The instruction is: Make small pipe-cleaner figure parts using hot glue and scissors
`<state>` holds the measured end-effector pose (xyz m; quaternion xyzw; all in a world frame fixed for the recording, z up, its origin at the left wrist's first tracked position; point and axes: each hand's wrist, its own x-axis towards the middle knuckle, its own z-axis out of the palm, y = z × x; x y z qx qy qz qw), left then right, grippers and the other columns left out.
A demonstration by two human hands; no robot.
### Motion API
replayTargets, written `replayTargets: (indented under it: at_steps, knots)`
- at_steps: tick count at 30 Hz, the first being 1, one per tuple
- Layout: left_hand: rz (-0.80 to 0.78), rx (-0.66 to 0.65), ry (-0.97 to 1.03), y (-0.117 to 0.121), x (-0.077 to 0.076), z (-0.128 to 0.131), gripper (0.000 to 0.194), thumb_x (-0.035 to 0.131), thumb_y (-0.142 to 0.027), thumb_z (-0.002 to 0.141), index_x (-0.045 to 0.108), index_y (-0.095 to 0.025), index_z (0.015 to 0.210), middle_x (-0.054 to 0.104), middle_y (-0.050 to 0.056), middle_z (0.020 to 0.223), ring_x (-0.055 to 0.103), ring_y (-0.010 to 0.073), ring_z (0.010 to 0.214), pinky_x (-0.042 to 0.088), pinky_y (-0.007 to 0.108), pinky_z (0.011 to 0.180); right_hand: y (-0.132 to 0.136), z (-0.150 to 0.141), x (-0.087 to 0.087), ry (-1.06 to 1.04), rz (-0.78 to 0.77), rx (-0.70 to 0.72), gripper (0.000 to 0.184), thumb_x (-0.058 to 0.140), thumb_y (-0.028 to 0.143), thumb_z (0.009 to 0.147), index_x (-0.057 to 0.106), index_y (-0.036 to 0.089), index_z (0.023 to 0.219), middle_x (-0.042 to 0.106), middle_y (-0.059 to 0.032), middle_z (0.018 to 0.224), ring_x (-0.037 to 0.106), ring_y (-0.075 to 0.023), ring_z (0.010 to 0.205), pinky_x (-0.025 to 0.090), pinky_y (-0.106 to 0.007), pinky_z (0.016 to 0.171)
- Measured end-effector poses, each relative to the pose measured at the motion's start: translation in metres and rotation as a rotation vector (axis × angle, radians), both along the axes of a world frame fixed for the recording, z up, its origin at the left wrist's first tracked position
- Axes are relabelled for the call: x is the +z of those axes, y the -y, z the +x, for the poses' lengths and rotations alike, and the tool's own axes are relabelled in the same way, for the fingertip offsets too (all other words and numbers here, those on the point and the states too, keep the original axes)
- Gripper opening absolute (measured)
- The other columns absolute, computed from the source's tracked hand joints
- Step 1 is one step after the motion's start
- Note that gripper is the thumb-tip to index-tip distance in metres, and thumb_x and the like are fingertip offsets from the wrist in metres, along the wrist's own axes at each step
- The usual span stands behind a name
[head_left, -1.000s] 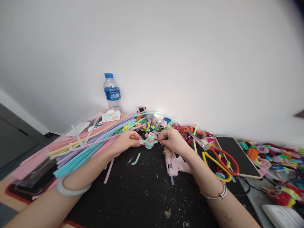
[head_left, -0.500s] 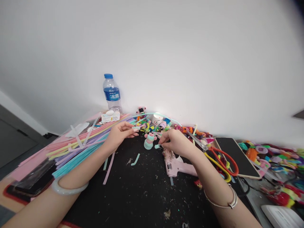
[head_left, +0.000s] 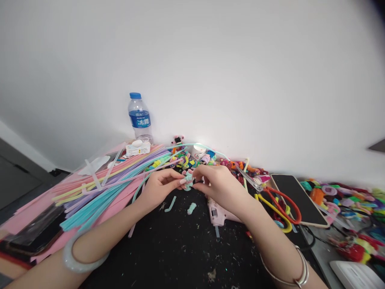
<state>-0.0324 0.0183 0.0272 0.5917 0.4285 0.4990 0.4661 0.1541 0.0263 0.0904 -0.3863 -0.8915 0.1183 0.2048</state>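
Observation:
My left hand point(head_left: 159, 186) and my right hand point(head_left: 218, 182) meet over the black mat point(head_left: 180, 249), both pinching a small pink and teal pipe-cleaner figure point(head_left: 188, 179) between their fingertips. A small teal coiled piece point(head_left: 191, 208) lies loose on the mat just below the hands. A short teal pipe-cleaner scrap point(head_left: 172, 203) lies left of it. A pink glue gun point(head_left: 221, 214) rests under my right wrist.
Bundles of long pastel pipe cleaners point(head_left: 99, 188) lie at the left. A water bottle point(head_left: 139, 118) stands by the wall. Red and yellow scissors point(head_left: 281, 204), a phone point(head_left: 299, 198) and heaps of colourful craft pieces point(head_left: 345, 200) fill the right.
My left hand came back from the pipe cleaners to the figure. Both hands now hold the figure, lifted off the mat. A small teal coil now lies on the mat.

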Motion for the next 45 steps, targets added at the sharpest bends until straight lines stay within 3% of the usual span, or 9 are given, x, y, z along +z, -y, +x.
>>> replayTargets:
  at_steps: [5, 12, 21, 32, 36, 45]
  knots:
    - [-0.024, -0.024, -0.052, 0.002, 0.001, 0.002, 0.007, 0.066, -0.026, 0.071, 0.067, -0.018, 0.072, 0.067, 0.002, 0.068, 0.064, 0.0198, 0.065, 0.054, 0.035, 0.066, -0.001, 0.0, -0.006, 0.08, 0.032, 0.042, 0.003, 0.054, 0.017, 0.084, 0.057, 0.018, 0.086, 0.062, -0.0016, 0.075, 0.056, -0.0145, 0.069, 0.037, -0.024, 0.061]
    - [-0.032, -0.065, -0.104, 0.003, -0.003, 0.002, 0.005, 0.065, -0.025, 0.072, 0.068, -0.021, 0.072, 0.069, 0.001, 0.067, 0.066, 0.0199, 0.066, 0.055, 0.033, 0.067, -0.003, 0.0, -0.011, 0.145, 0.031, 0.099, 0.014, 0.047, 0.017, 0.089, 0.056, 0.017, 0.079, 0.057, -0.0024, 0.07, 0.051, -0.0134, 0.066, 0.034, -0.023, 0.06]
    - [-0.038, -0.087, -0.105, 0.002, -0.003, 0.002, 0.006, 0.065, -0.024, 0.073, 0.067, -0.019, 0.071, 0.069, 0.001, 0.066, 0.066, 0.0175, 0.064, 0.054, 0.029, 0.066, -0.004, 0.001, -0.012, 0.112, 0.022, 0.204, 0.018, 0.043, 0.011, 0.09, 0.056, 0.015, 0.078, 0.056, -0.0028, 0.071, 0.051, -0.0131, 0.067, 0.036, -0.022, 0.062]
    - [-0.045, -0.087, -0.114, 0.001, -0.004, 0.002, 0.008, 0.065, -0.025, 0.073, 0.067, -0.018, 0.072, 0.069, 0.001, 0.065, 0.066, 0.0176, 0.064, 0.054, 0.029, 0.065, -0.006, 0.002, -0.017, 0.098, 0.036, 0.193, 0.018, 0.044, 0.011, 0.09, 0.056, 0.015, 0.078, 0.055, -0.0023, 0.069, 0.051, -0.0135, 0.066, 0.037, -0.022, 0.061]
    - [-0.058, -0.079, -0.097, 0.001, -0.004, 0.003, 0.007, 0.065, -0.026, 0.073, 0.067, -0.02, 0.072, 0.069, 0.001, 0.066, 0.067, 0.0189, 0.065, 0.056, 0.032, 0.067, -0.008, 0.002, -0.019, 0.11, 0.036, 0.172, 0.007, 0.051, 0.014, 0.088, 0.057, 0.015, 0.084, 0.058, -0.0024, 0.074, 0.053, -0.0141, 0.069, 0.037, -0.023, 0.063]
    - [-0.06, -0.137, -0.062, 0.002, -0.008, 0.003, 0.006, 0.066, -0.023, 0.073, 0.068, -0.017, 0.073, 0.068, 0.001, 0.064, 0.066, 0.0174, 0.063, 0.056, 0.03, 0.065, -0.006, 0.001, -0.023, 0.302, 0.054, 0.154, 0.013, 0.052, 0.025, 0.089, 0.057, 0.016, 0.083, 0.062, -0.0039, 0.074, 0.057, -0.0169, 0.069, 0.035, -0.025, 0.058]
